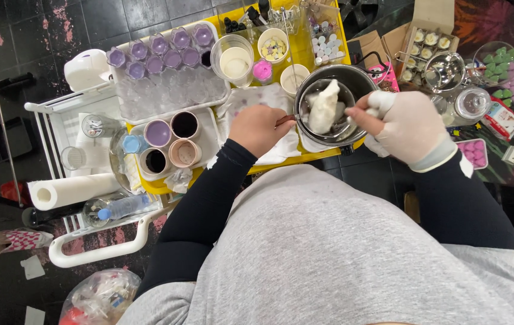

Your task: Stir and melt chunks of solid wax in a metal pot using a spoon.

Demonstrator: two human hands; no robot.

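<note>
Left hand (260,127) closed on the metal pot (329,108) handle; gloved right hand (410,126) pinches a white paper wad (324,107) inside. Wad looks soft, light, likely greasy; pot rigid, best held by handle.

Pretty cramped around the pot (335,102). Left of the grip, the white cloth (257,99) is the only open patch; past it sit cups (169,144) and a tray of purple jars (160,57). Beyond the pot: tubs (236,60). Right side's blocked by glass jars (470,102).
</note>
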